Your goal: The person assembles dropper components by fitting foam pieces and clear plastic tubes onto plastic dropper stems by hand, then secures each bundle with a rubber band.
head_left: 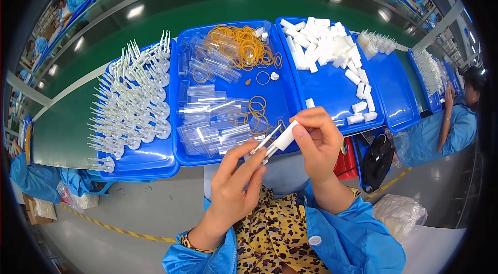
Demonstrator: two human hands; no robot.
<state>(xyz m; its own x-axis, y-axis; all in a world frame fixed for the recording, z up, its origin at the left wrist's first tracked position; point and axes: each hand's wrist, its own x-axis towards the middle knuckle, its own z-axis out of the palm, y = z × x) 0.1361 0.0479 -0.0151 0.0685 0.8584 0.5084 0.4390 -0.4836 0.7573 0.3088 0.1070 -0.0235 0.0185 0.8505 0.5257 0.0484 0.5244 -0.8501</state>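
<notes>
A: How many trays on the table (67, 123)?

B: Three blue plastic ones (290, 92) side by side in front of the person, and more of them run off to the far right.

A: What is in each?

B: The left tray carries rows of thin white sticks (129, 97) on round bases, standing upright, too many to count. The middle tray holds clear flat sleeves (212, 118) in loose piles and orange rubber bands (244, 48), a tangled heap at the far side and several single loops nearer. The right tray holds small white blocks (324, 43), heaped at the far end and about eight strung along its right edge.

A: And the hands?

B: The left hand (236, 188) has its grip closed on a slim clear sleeve (262, 144) with a white stick inside. The right hand (319, 139) pinches a white tube (285, 136) between thumb and fingers, its end meeting the sleeve. Both are held over the near edge of the middle tray.

A: Anything on the floor?

B: A black bag (376, 162) and a red box (346, 162) at the right, below the trays, and a clear bag (399, 214) of white pieces nearer.
</notes>
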